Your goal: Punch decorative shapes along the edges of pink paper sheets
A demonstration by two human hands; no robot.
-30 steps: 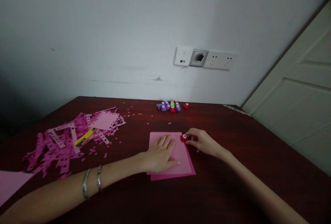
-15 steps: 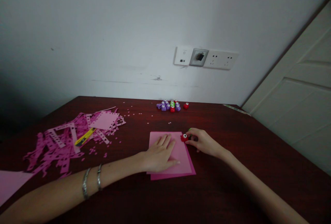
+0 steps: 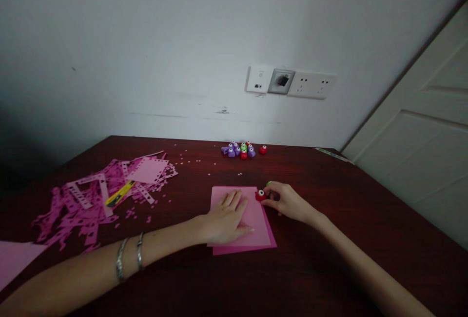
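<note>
My left hand (image 3: 227,217) lies flat with its fingers spread on a light pink paper sheet (image 3: 258,229). Under that sheet a darker pink sheet (image 3: 244,250) sticks out at the right and front edges. At the top right corner of the paper, my right hand (image 3: 283,200) is closed on a small red craft punch (image 3: 260,195) with a white and dark round top. The punch sits against the paper's edge. A bit of green shows by the right fingertips; I cannot make out what it belongs to.
Several purple, red and green craft punches (image 3: 237,150) are grouped near the wall, with one red punch (image 3: 263,149) apart. Punched pink scraps (image 3: 87,205) are heaped at the left, a yellow utility knife (image 3: 120,193) on top. Another pink sheet (image 3: 16,261) lies front left.
Both hands stay in place. The red punch by my right fingers shows hardly any shift, and the papers lie as before.
</note>
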